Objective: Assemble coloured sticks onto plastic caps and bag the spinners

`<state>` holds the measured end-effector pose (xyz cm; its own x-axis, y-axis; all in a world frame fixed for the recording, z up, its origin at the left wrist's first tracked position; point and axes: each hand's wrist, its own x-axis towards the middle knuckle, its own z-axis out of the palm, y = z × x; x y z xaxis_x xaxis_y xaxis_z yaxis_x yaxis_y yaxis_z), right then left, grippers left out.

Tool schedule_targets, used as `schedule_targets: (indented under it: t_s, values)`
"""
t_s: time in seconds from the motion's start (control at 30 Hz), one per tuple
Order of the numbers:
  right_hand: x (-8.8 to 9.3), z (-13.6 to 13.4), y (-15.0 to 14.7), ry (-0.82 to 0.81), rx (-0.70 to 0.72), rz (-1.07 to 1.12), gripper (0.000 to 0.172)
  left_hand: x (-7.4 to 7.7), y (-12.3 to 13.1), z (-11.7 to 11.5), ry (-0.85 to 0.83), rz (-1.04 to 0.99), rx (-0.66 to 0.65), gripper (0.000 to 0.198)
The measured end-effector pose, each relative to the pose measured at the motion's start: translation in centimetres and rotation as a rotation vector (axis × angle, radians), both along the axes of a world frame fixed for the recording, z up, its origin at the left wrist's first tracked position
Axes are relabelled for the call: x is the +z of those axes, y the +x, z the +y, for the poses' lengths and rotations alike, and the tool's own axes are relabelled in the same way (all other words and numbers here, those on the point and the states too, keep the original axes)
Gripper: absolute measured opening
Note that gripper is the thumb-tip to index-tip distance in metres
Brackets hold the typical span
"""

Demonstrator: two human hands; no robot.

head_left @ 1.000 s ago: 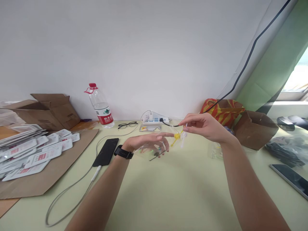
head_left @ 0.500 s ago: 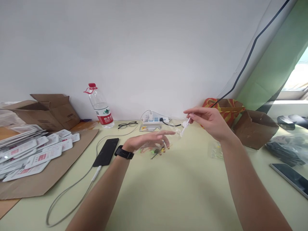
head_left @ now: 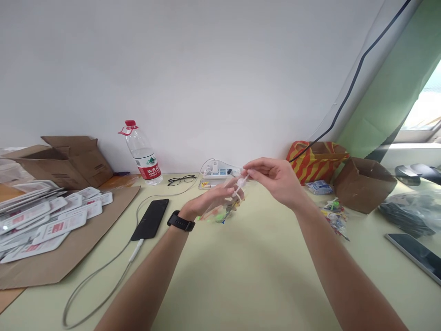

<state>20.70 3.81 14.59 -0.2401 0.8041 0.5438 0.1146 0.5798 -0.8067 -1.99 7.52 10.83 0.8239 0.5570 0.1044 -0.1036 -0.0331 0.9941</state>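
Observation:
My left hand [head_left: 209, 198], with a black watch on its wrist, is closed on a clear plastic bag [head_left: 217, 215] holding small pieces in green, yellow, red and blue. Between the thumb and forefinger of my right hand [head_left: 277, 181] is a thin white plastic stick [head_left: 240, 185] with a rounded disc on it. The stick slants down at the bag's upper right end, close to my left fingertips. Whether its lower end is inside the bag I cannot tell.
Right of my hands lie more bagged coloured pieces [head_left: 334, 214], a blue-white packet [head_left: 319, 187] and an open brown paper bag [head_left: 365, 184]. A charging phone [head_left: 150, 219], glasses [head_left: 182, 179], a water bottle [head_left: 144, 156] and a power strip [head_left: 220, 173] stand or lie leftward and behind.
My right hand has moved left and slightly down, bringing the white stick to the bag in my left hand. The packet and bagged pieces at the right now show clearly.

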Motion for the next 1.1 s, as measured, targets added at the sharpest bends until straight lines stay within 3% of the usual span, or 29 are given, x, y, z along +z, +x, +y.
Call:
schedule_targets:
  t_s: [0.1,0.33,0.5,0.7,0.8,0.93,1.03,1.1]
  values:
    - [-0.1,-0.1,-0.6,0.009,0.036,-0.092,0.033,0.0,0.3,-0.1,-0.001,-0.057,-0.007,0.056]
    - [0.1,-0.4,0.4,0.143,-0.103,-0.361,0.036,0.5,0.3,-0.4,0.034,0.026,0.014,0.056]
    - [0.4,-0.7,0.7,0.196,-0.083,-0.386,0.034,0.1,0.3,-0.3,0.075,0.011,0.033,0.062]
    - [0.5,-1.0,-0.1,0.359,-0.11,-0.172,0.026,-1.4,0.6,0.2,-0.235,-0.119,-0.065,0.094]
    - [0.1,-0.6,-0.2,0.358,-0.134,-0.148,0.025,-2.8,0.1,0.9,-0.307,-0.101,-0.087,0.087]
    - [-1.4,1.4,0.2,0.331,-0.213,-0.104,0.033,-3.9,-1.3,2.1,-0.383,-0.086,0.096,0.05]
    - [-3.9,3.9,0.3,0.237,-0.295,-0.05,0.032,-3.5,-2.2,2.9,-0.36,-0.088,0.34,0.03]
    - [-6.1,5.3,-0.1,0.147,-0.31,-0.068,0.025,-2.8,-2.4,3.3,-0.284,-0.13,0.517,0.026]
